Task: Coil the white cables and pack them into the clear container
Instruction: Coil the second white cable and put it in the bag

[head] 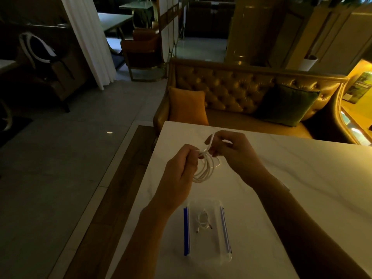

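Sitting nearest on the table (281,178), the clear container (207,230) already holds one small coiled cable (203,219). Beyond it, the left hand (179,170) pinches the white cable (205,168) loops while the right hand (231,150) wraps its tail; next, tuck the end.

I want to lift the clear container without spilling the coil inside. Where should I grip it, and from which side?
Grip the clear container by its two long sides, where the blue clip bars run, one hand coming in from each side. It lies flat and open-topped on the table, so keeping it level should hold the small coiled cable inside. Both hands are now busy with the other white cable.
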